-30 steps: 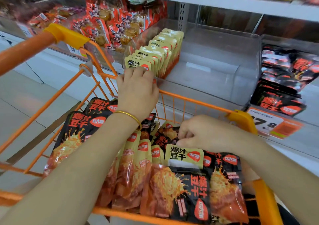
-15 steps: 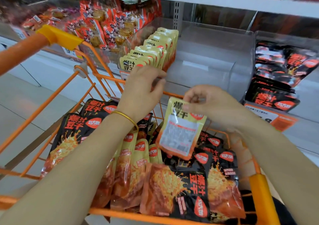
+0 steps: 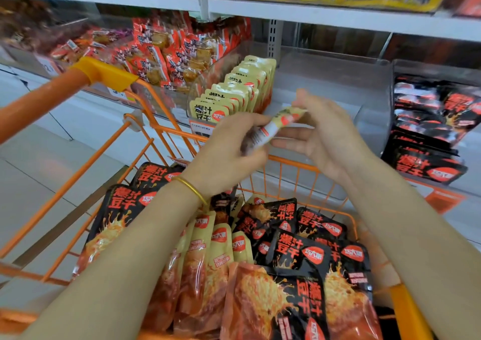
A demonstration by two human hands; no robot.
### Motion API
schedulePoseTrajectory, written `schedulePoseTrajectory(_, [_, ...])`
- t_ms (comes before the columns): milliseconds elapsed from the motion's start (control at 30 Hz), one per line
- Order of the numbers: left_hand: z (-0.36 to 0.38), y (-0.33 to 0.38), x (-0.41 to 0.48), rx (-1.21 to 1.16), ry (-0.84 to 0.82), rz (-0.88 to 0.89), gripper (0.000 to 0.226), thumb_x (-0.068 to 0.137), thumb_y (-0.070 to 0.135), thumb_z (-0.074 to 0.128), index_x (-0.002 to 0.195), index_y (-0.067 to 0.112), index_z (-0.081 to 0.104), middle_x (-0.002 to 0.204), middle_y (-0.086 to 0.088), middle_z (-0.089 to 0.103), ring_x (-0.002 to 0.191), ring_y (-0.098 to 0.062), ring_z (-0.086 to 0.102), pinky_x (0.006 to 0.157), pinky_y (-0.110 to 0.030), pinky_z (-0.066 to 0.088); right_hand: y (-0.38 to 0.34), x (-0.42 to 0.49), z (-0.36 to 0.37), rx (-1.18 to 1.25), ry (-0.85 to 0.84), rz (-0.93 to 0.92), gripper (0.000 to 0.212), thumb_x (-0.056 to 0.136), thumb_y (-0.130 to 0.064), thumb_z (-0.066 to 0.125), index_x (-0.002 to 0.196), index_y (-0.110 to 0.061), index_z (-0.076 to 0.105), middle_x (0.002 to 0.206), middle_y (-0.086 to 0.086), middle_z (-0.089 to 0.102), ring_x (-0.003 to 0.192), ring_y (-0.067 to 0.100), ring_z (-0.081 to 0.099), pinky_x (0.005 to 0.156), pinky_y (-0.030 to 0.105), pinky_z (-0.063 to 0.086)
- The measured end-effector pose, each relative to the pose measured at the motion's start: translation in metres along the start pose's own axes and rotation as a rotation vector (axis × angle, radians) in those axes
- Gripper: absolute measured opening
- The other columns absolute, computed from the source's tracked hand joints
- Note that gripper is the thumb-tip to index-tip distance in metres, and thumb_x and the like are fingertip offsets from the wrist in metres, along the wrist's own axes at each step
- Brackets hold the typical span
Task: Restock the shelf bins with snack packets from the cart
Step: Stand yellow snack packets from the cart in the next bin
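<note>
Head camera looks down over cart point(image 3: 299, 163), near shelf point(image 3: 338, 19).

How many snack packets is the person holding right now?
1: a yellow packet, held in the left hand above the cart, with the open right hand beside it. It is blurred, so a second packet behind it cannot be ruled out.

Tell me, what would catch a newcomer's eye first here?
The two hands in mid-picture stand out first: the left hand grips a blurred yellow packet, while the right hand, fingers straight, touches its upper end. Below them an orange cart is heaped with black and yellow snack packets. Behind, a clear shelf bin holds a neat row of yellow packets standing upright.
</note>
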State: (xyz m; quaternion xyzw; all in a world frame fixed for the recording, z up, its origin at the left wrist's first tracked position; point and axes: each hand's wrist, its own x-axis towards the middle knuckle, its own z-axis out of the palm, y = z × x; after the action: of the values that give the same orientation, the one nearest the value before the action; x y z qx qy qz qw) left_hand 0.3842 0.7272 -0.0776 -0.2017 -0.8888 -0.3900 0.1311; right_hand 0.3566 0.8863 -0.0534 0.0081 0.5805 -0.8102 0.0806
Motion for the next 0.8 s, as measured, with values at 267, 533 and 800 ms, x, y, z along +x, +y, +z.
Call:
schedulePoseTrajectory(267, [-0.012, -0.002, 0.006, -0.221, 0.340, -0.178, 0.013, 0.092, 0.011, 0.054, 0.102, 0.020, 0.057, 0.084, 0.016, 0.056, 0.073, 0.007, 0.055, 0.060, -0.012, 0.045, 0.005, 0.029, 0.007, -0.309, -0.245, -0.044, 0.008, 0.087, -0.009, 0.063, 0.095, -0.010, 0.062, 0.063, 0.000, 0.064, 0.049, 0.009, 0.056, 0.045, 0.021, 0.048])
schedulePoseTrajectory(533, [-0.013, -0.036, 0.004, 0.479, 0.284, -0.381, 0.040, 0.093, 0.017, 0.049, 0.131, 0.005, 0.046, 0.133, -0.013, 0.045, 0.125, -0.028, 0.036, 0.103, -0.034, 0.029, 0.005, 0.058, 0.024, -0.259, -0.004, -0.276, 0.010, 0.087, -0.005, 0.065, 0.088, -0.012, 0.058, 0.077, 0.007, 0.067, 0.048, 0.011, 0.060, 0.050, 0.024, 0.054])
schedulePoseTrajectory(800, [-0.006, -0.036, -0.001, 0.636, 0.061, -0.505, 0.043, 0.097, 0.035, 0.036, 0.131, 0.010, 0.045, 0.147, -0.007, 0.032, 0.134, -0.027, 0.028, 0.108, -0.043, 0.024, 0.031, 0.069, 0.046, -0.417, 0.004, -0.374, 0.015, 0.087, -0.009, 0.064, 0.084, -0.019, 0.054, 0.077, 0.007, 0.067, 0.055, 0.019, 0.065, 0.055, 0.031, 0.057])
